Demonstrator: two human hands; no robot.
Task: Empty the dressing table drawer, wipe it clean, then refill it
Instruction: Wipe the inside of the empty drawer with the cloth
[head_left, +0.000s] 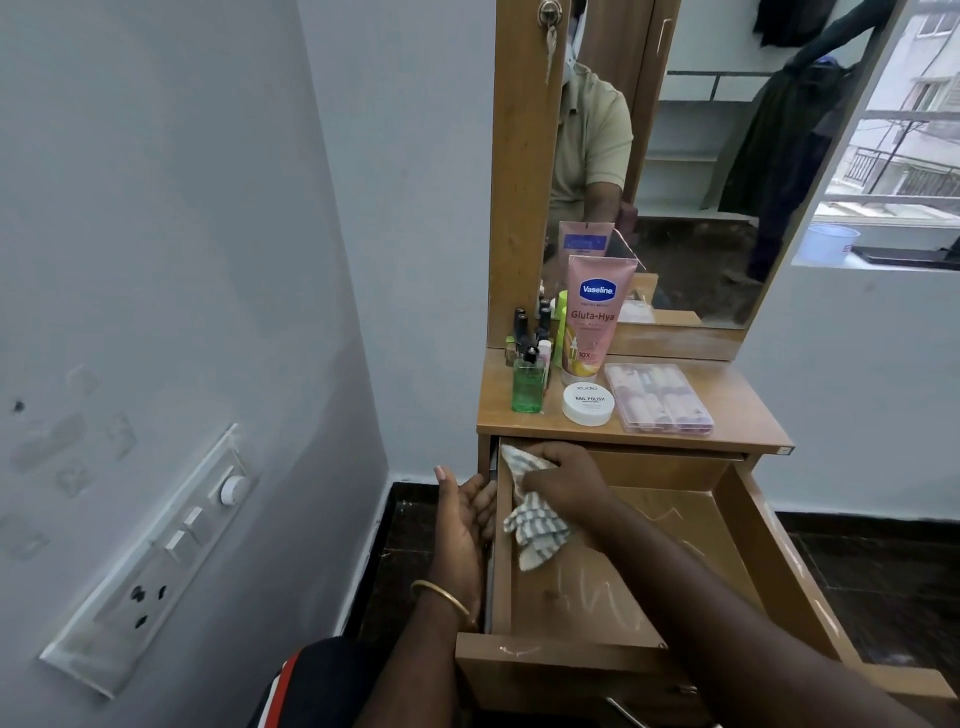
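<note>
Wooden drawer (613, 597) stands pulled out, emptied. Right hand (561, 480) holds striped cloth (535, 525) at the rear-left corner; left hand (467, 514), grip relaxed, braces the outer wall. Recommend firm overlapping strokes, corners included.

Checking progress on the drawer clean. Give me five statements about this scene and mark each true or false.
1. The right hand holds a striped cloth inside the drawer. True.
2. The drawer is full of cosmetics. False: nothing lies in it apart from the cloth.
3. The left hand rests against the drawer's left side. True.
4. The Vaseline tube lies flat. False: it stands upright on the tabletop.
5. The nail polish remover tub sits on the clear case. False: it sits beside it.
</note>
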